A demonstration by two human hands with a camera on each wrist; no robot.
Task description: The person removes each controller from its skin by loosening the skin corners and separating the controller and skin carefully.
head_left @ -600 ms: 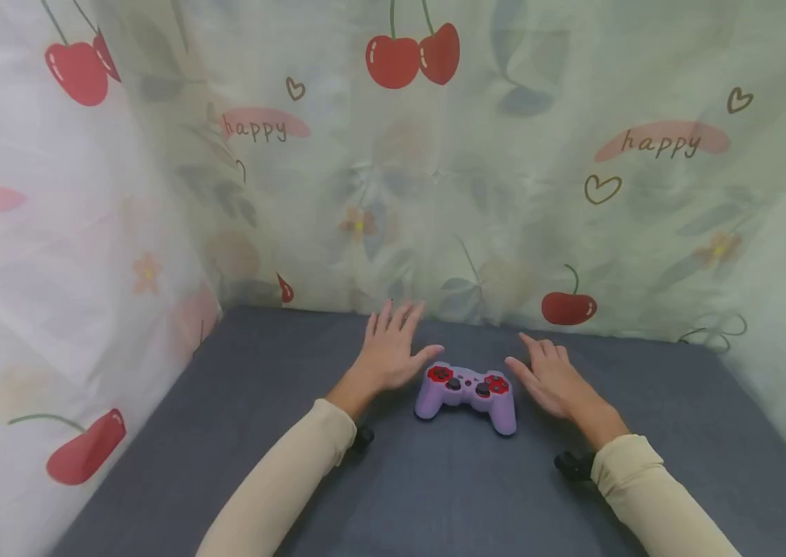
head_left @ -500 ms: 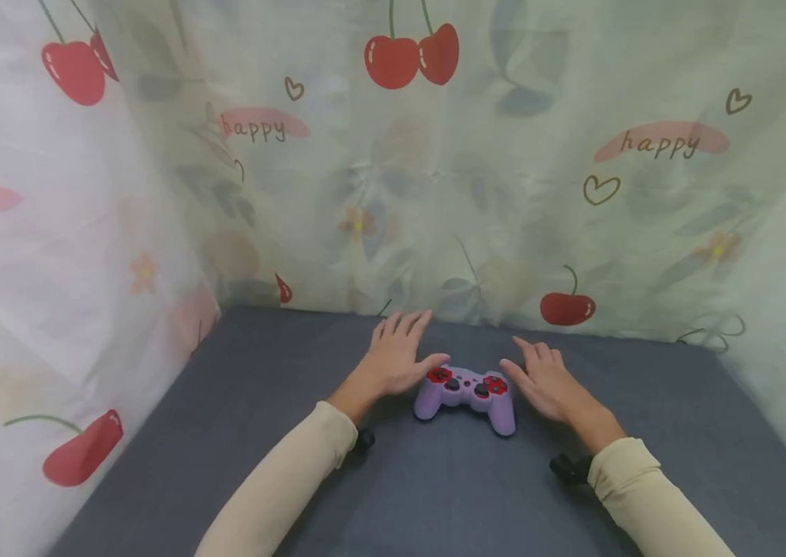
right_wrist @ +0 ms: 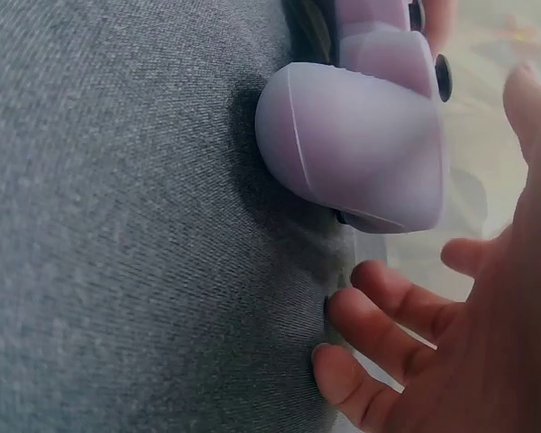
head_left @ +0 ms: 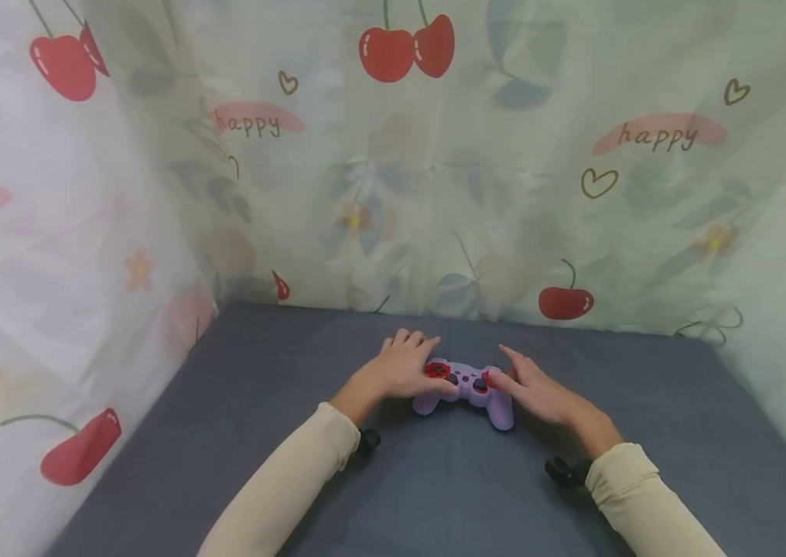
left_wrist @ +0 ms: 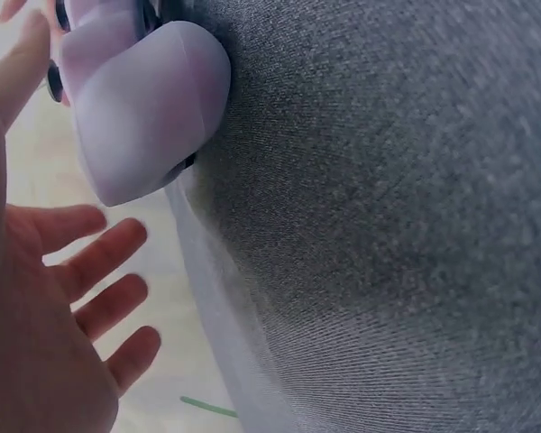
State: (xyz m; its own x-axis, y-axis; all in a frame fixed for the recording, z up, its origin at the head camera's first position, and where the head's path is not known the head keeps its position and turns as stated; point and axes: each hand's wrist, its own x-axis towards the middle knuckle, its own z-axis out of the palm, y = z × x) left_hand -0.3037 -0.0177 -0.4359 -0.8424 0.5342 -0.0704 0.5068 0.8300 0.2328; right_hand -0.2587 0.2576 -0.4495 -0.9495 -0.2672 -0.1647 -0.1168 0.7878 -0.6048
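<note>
A purple game controller (head_left: 500,411) with red button areas and black thumbsticks lies on the dark grey cloth. My left hand (head_left: 400,373) is at its left side, the thumb stretched over its top face. From the right, my right hand (head_left: 542,391) reaches in with its thumb over the red right-hand buttons. In the left wrist view, loosely bent fingers (left_wrist: 113,262) stand apart from the controller's grip (left_wrist: 149,113). The right wrist view likewise has a gap between the fingers (right_wrist: 379,334) and the other grip (right_wrist: 356,149). Whether either thumb touches the controller, I cannot tell.
Dark grey cloth (head_left: 281,371) covers the table. A pale curtain (head_left: 435,201) printed with cherries and hearts hangs behind it, and another stretch (head_left: 80,294) hangs at the left. Black devices (head_left: 367,442) sit at the wrists.
Both hands have moved inward and closer to the controller, their thumbs now over its face. The left fingers have come down and bent more. The controller stays in place on the cloth.
</note>
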